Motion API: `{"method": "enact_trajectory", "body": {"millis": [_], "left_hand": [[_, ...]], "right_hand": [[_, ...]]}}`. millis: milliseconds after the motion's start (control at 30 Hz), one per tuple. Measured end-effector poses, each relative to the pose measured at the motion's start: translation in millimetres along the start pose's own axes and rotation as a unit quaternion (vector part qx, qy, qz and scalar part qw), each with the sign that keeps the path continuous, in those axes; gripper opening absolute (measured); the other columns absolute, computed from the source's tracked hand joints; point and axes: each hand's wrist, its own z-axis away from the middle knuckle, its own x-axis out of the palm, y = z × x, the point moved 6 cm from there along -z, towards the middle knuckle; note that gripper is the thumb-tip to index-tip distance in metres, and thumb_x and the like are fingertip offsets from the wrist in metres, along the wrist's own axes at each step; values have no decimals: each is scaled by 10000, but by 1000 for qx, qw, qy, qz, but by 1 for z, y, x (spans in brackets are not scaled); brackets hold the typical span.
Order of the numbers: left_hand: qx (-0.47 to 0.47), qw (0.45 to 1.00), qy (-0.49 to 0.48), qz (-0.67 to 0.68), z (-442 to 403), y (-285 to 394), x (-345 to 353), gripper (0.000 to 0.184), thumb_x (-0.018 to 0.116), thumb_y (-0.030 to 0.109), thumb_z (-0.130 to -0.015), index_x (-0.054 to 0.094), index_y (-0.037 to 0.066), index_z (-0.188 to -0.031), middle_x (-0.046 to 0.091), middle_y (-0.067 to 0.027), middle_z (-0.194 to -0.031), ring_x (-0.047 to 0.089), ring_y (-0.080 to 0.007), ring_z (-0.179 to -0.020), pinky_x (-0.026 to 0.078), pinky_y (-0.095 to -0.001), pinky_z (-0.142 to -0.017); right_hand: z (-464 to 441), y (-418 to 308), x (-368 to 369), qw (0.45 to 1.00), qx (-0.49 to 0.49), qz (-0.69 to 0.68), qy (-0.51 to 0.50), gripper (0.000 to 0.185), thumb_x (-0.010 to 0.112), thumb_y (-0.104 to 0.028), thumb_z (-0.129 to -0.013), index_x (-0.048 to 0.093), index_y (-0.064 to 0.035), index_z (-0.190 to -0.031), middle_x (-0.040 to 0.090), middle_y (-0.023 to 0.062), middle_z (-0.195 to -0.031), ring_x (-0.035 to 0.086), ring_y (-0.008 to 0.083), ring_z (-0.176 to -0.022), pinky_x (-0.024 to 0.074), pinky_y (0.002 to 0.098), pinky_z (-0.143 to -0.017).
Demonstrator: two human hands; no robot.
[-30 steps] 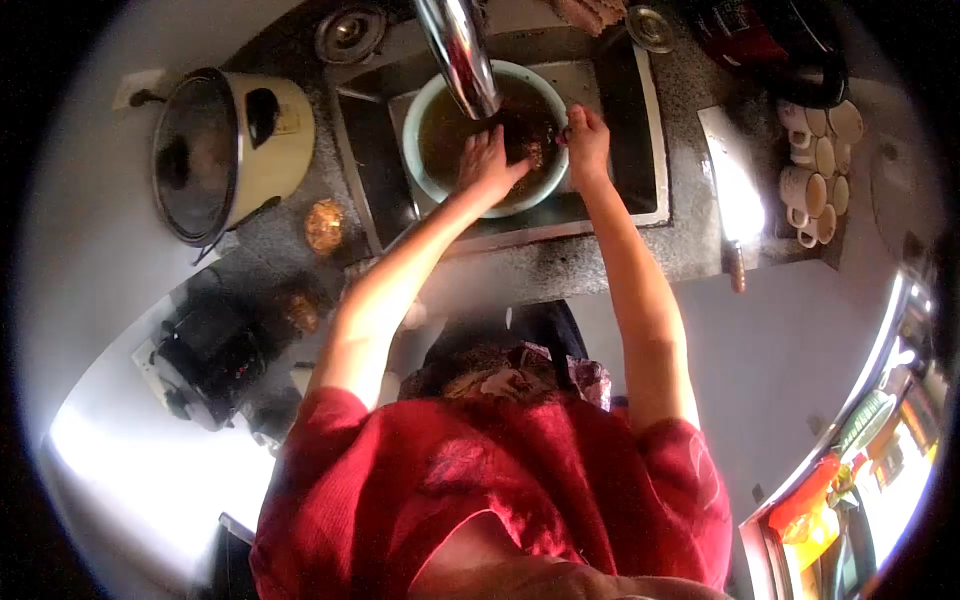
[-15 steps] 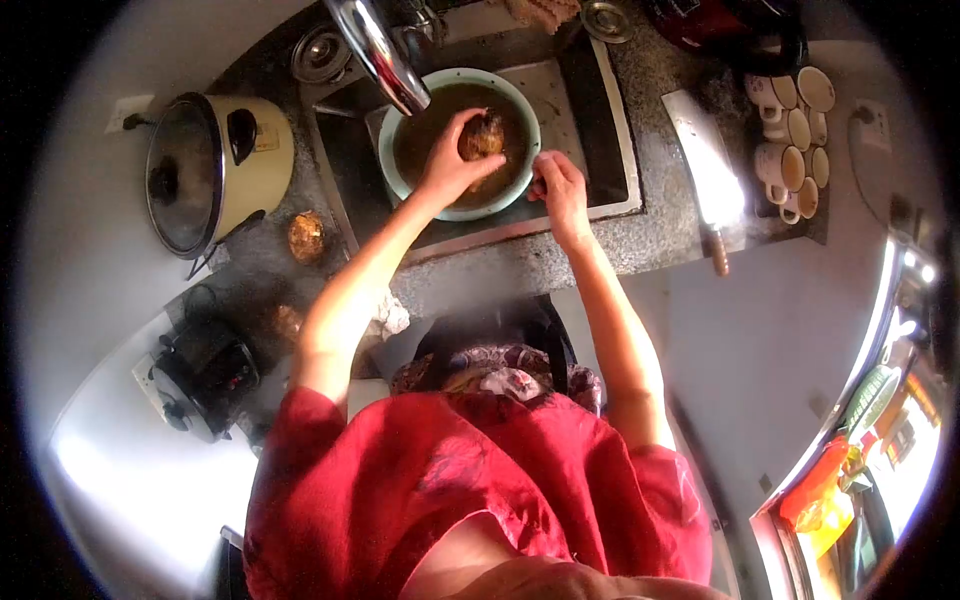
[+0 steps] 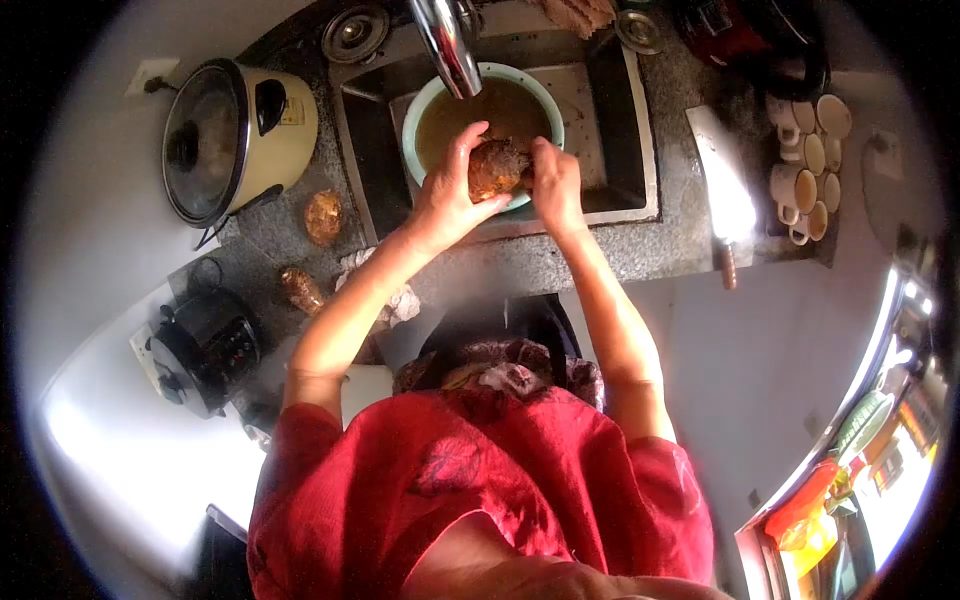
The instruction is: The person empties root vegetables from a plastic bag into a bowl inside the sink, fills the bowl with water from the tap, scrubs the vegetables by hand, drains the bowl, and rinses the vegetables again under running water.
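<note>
Over the near side of a pale green basin of murky brown water, a brown, rough-skinned taro is held up. My left hand grips it from the left, thumb below and fingers above. My right hand is closed at the taro's right end. Its fingertips press against the skin there, and whatever small dark thing may be between them is hidden. The basin stands in a steel sink, under a chrome faucet.
Left on the counter are a cream slow cooker, another taro, a darker brown piece and a crumpled cloth. A black cooker sits lower left. To the right lie a cleaver and several mugs.
My left hand has lifted the taro out of the water toward me. My right hand has moved from the basin's right rim onto the taro's right end. The view has shifted slightly.
</note>
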Motion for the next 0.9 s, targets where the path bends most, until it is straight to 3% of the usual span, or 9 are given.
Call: {"method": "enact_trajectory", "body": {"millis": [33, 100, 167, 233, 267, 367, 533, 700, 900], "left_hand": [[0, 1000, 2, 0, 0, -1, -2, 870, 830, 92, -657, 334, 44, -1370, 459, -198, -1323, 471, -295, -1244, 393, -386, -1040], [-58, 995, -52, 56, 1, -11, -1, 843, 831, 106, -667, 355, 58, -1362, 474, -175, -1304, 484, -282, -1223, 398, -381, -1031], [2, 998, -56, -6, -2, -7, -10, 791, 830, 108, -670, 412, 67, -1341, 487, -142, -1293, 490, -258, -1209, 408, -365, -1016], [53, 993, -97, -39, -3, -6, -8, 751, 829, 98, -666, 460, 65, -1319, 498, -114, -1285, 489, -238, -1201, 411, -350, -1010], [32, 991, -130, -23, -3, -7, -7, 751, 810, 63, -689, 448, 59, -1346, 492, -87, -1304, 514, -194, -1150, 448, -333, -972], [-62, 963, -199, 172, 1, -21, 3, 763, 785, 20, -715, 413, 55, -1380, 479, -67, -1330, 539, -155, -1087, 480, -311, -933], [-150, 927, -238, 247, 6, -25, 6, 755, 777, 7, -717, 412, 39, -1378, 499, -68, -1336, 535, -154, -1128, 476, -314, -947], [-47, 975, -218, -11, -3, -27, 5, 717, 822, 100, -661, 500, 25, -1297, 548, -137, -1277, 535, -222, -1173, 412, -333, -1016], [-47, 981, -177, -66, 3, -26, 7, 741, 815, 64, -623, 502, 58, -1294, 550, -137, -1263, 524, -256, -1187, 411, -349, -1015]], "right_hand": [[-3, 0, -7, 1000, -1, 1, -2, 377, 425, -311, -987, 518, -3, -791, 539, 58, -643, 486, 222, -548, 421, 357, -541], [-3, 12, 0, 940, 150, -270, -146, 340, 436, -310, -990, 529, -12, -854, 520, 6, -666, 491, 175, -576, 414, 328, -538], [-2, 7, -1, 954, 117, -243, -135, 329, 494, -327, -966, 538, -3, -933, 519, 10, -681, 508, 196, -608, 443, 326, -587], [3, -28, 0, 989, -56, -8, -135, 396, 554, -380, -925, 557, 11, -988, 589, 53, -746, 586, 230, -720, 481, 363, -685], [5, -28, 2, 979, -76, 85, -168, 520, 585, -467, -879, 569, 20, -1061, 660, 166, -867, 642, 320, -873, 485, 407, -791], [11, -33, 7, 934, -34, 254, -251, 617, 571, -550, -852, 572, -5, -1142, 641, 264, -985, 618, 399, -981, 472, 446, -839], [16, -42, 9, 876, -83, 388, -274, 468, 508, -497, -901, 641, -63, -1015, 664, 209, -854, 638, 398, -829, 507, 470, -705], [18, -32, 9, 884, -157, 421, -129, 316, 499, -336, -925, 671, -90, -827, 650, 174, -739, 645, 350, -693, 506, 463, -565], [32, -34, 10, 886, -221, 386, -134, 219, 566, -231, -917, 570, -33, -823, 620, 168, -705, 623, 343, -647, 488, 425, -558]]}}
